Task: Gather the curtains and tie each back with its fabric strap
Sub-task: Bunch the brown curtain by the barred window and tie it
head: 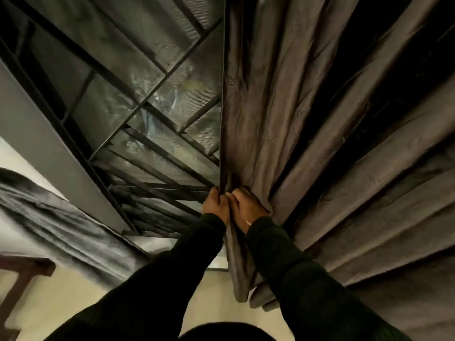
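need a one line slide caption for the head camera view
Both hands, left hand and right hand, grip the edge of the brown curtain beside the barred window.

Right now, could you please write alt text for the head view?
Both hands, left hand and right hand, grip the edge of a dark curtain beside a barred window. Another curtain hangs at left.

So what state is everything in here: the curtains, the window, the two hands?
Right curtain: bunched into folds, its edge gripped, not tied.
Left curtain: drawn aside, hanging loose.
Window: uncovered, bars and mesh showing.
Left hand: fingers curled round the curtain edge.
Right hand: gripping the same edge.
Strap: not visible.
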